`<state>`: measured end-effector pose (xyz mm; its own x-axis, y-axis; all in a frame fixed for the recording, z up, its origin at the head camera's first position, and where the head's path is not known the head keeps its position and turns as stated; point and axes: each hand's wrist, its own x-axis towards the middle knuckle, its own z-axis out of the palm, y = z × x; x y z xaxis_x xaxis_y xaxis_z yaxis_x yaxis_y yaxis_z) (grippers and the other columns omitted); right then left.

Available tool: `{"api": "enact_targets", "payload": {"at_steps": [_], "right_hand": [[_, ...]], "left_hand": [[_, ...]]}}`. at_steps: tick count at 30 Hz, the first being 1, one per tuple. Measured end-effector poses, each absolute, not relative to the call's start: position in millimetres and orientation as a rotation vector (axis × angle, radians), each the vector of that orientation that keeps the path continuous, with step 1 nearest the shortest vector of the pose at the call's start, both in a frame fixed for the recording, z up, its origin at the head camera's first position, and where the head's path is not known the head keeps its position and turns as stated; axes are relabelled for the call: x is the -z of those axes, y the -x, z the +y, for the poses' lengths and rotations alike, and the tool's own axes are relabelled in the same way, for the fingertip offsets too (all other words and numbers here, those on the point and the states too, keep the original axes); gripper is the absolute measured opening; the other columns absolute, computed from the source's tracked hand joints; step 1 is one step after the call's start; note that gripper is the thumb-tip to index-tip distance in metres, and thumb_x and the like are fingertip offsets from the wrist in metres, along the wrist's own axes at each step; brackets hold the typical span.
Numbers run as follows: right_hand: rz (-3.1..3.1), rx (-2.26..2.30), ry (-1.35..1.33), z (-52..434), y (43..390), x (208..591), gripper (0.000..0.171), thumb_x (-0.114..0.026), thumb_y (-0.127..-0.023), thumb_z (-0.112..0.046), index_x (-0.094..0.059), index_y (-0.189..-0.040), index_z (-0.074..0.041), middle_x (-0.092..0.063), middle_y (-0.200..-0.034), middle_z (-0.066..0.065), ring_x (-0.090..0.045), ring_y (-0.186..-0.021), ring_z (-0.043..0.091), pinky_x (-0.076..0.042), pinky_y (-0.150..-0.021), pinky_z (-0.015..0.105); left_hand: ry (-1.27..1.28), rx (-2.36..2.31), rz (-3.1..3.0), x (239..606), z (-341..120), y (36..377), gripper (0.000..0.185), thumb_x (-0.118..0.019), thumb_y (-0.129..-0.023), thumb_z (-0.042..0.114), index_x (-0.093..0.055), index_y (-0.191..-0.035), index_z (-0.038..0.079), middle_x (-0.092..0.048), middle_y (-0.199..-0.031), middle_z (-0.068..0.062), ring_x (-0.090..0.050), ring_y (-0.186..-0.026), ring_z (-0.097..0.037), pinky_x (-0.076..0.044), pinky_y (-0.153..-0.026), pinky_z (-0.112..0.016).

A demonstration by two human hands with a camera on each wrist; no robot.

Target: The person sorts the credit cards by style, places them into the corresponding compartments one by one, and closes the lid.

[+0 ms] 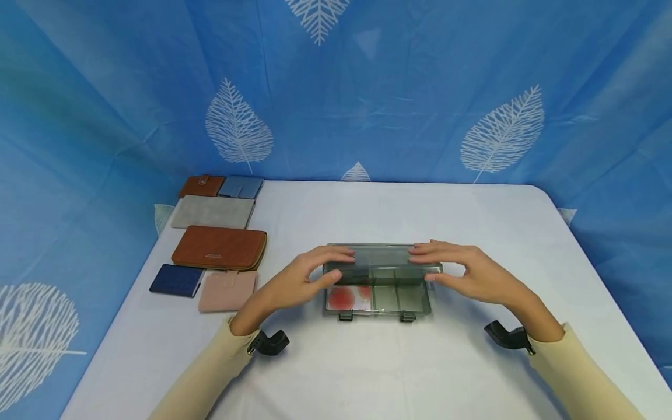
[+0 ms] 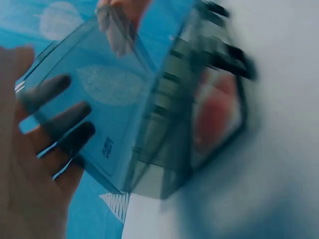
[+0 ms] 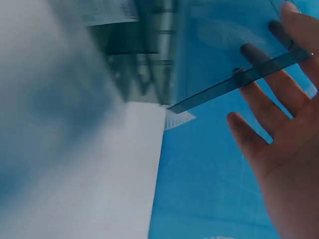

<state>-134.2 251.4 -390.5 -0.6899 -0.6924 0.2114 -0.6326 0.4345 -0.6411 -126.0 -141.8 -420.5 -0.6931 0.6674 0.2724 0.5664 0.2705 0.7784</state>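
A smoky, see-through plastic compartment box [image 1: 385,297] stands on the table with its hinged lid [image 1: 383,256] partly raised. Two latches [image 1: 346,316] stick out along its near side. Inside the left compartment lies a white sheet with red round shapes [image 1: 342,297]. My left hand [image 1: 310,277] holds the lid's left end, thumb at the near edge. Through the lid, its fingers [image 2: 75,112] show behind the plastic in the left wrist view. At the right end, my right hand [image 1: 464,268] grips the lid likewise, fingers [image 3: 271,74] behind it.
Left of the box lie several wallets: a large brown zip wallet [image 1: 217,248], a grey one [image 1: 212,212], a navy one [image 1: 175,280], a pink one [image 1: 227,291], a small brown one [image 1: 201,185] and a blue one [image 1: 241,186]. Behind the white table [image 1: 472,216] hangs a blue leaf-patterned cloth [image 1: 388,99].
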Motion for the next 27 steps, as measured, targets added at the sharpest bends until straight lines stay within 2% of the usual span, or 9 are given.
{"api": "enact_targets", "payload": {"at_steps": [5, 11, 20, 22, 24, 27], "right_hand": [[2.611, 0.868, 1.342, 252, 114, 403, 0.063, -0.087, -0.091, -0.014, -0.066, -0.150, -0.025, -0.056, -0.160, 0.011, -0.048, -0.152, 0.027, -0.025, -0.120, 0.011], [2.659, 0.735, 1.390, 250, 102, 420, 0.066, -0.090, -0.089, -0.020, -0.066, -0.150, -0.022, -0.052, -0.164, 0.008, -0.043, -0.155, 0.029, -0.015, -0.124, 0.012], [2.695, 0.644, 1.419, 246, 97, 426, 0.069, -0.091, -0.087, -0.020, -0.065, -0.151, -0.021, -0.051, -0.165, 0.009, -0.042, -0.155, 0.033, -0.010, -0.128, 0.017], [2.715, 0.620, 1.419, 245, 95, 427, 0.069, -0.092, -0.087, -0.020, -0.066, -0.150, -0.022, -0.052, -0.164, 0.007, -0.043, -0.154, 0.033, -0.017, -0.129, 0.021], [2.748, 0.577, 1.428, 243, 92, 428, 0.069, -0.093, -0.086, -0.020, -0.067, -0.149, -0.023, -0.053, -0.163, 0.006, -0.046, -0.153, 0.033, -0.032, -0.127, 0.030], [2.804, 0.510, 1.441, 239, 88, 429, 0.068, -0.096, -0.082, -0.020, -0.069, -0.145, -0.023, -0.056, -0.161, 0.005, -0.049, -0.150, 0.035, -0.052, -0.112, 0.044]], "left_hand": [[-1.402, -1.085, 2.498, 431, -145, 115, 0.043, -0.069, -0.108, 0.028, -0.066, -0.148, 0.013, -0.051, -0.165, -0.004, -0.040, -0.157, -0.025, -0.031, -0.128, -0.054], [-1.605, -0.895, 2.553, 444, -145, 111, 0.045, -0.070, -0.107, 0.031, -0.066, -0.150, 0.017, -0.051, -0.165, -0.006, -0.042, -0.156, -0.031, -0.031, -0.129, -0.052], [-1.667, -0.771, 2.604, 447, -143, 110, 0.044, -0.068, -0.107, 0.033, -0.067, -0.149, 0.019, -0.050, -0.165, -0.005, -0.044, -0.154, -0.034, -0.031, -0.128, -0.056], [-1.682, -0.746, 2.612, 448, -143, 109, 0.043, -0.068, -0.108, 0.033, -0.067, -0.149, 0.020, -0.051, -0.165, -0.005, -0.044, -0.154, -0.034, -0.031, -0.128, -0.056], [-1.678, -0.738, 2.612, 449, -142, 108, 0.043, -0.068, -0.108, 0.032, -0.067, -0.149, 0.021, -0.050, -0.166, -0.005, -0.044, -0.155, -0.033, -0.031, -0.128, -0.055], [-1.666, -0.719, 2.615, 449, -141, 108, 0.043, -0.068, -0.108, 0.033, -0.066, -0.150, 0.022, -0.049, -0.166, -0.004, -0.043, -0.155, -0.032, -0.030, -0.129, -0.055]]}}
